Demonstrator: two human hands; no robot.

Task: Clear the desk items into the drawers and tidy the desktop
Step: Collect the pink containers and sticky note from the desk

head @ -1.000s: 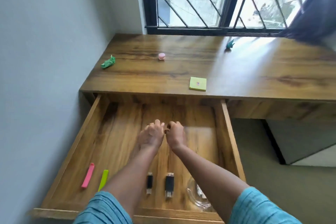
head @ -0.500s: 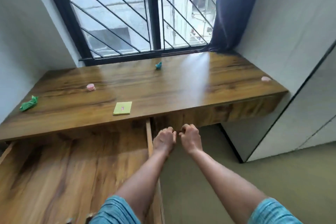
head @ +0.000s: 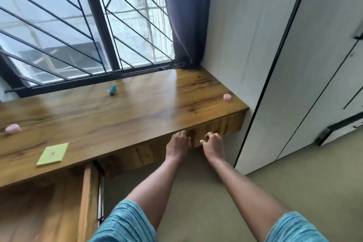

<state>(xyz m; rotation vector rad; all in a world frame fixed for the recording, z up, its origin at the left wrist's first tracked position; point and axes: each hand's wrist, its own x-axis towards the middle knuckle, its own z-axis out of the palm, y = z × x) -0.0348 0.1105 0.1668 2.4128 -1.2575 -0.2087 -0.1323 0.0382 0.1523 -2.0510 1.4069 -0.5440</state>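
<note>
One long wooden desktop (head: 137, 120), its long axis running left to right beneath the barred window (head: 78, 25), carried four loose items: two pink round pieces, one at the left (head: 12, 128) and one near the right end (head: 227, 97); one small blue object (head: 112, 90) by the window; and one yellow-green sticky-note pad (head: 52, 154) flat near the front edge. Below were two drawers: one open wooden drawer (head: 89, 192) at the left, and one closed drawer front (head: 216, 126) at the right. The left hand (head: 177, 145) and right hand (head: 213, 142) had their fingers curled at that front's top edge, and whether either gripped it could not be told.
</note>
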